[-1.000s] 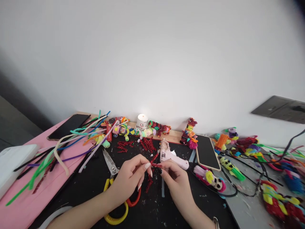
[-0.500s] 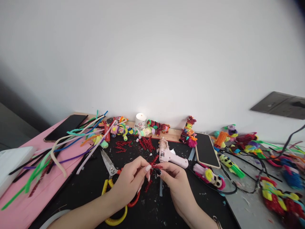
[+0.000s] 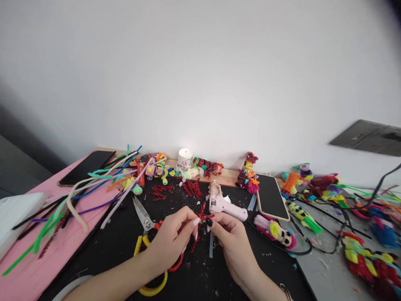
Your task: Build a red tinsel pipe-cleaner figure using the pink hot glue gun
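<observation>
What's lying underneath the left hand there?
Under the left hand lie scissors with yellow and red handle loops, on a black mat. Their blades show beyond the hand; where blades meet handles is partly covered by it.

Both hands are meeting over the black mat (image 3: 125, 234) on the worktop (image 3: 326, 276). The left hand (image 3: 171, 244) and the right hand (image 3: 230, 240) are each pinching a red glittery pipe cleaner (image 3: 203, 216) between thumb and fingertips, the grip closing on it from both sides. A pink glue gun (image 3: 224, 204) is lying just beyond the hands. Scissors (image 3: 147, 234) are resting under the left wrist. A phone (image 3: 272, 196) is lying to the right, near the finished figures.
</observation>
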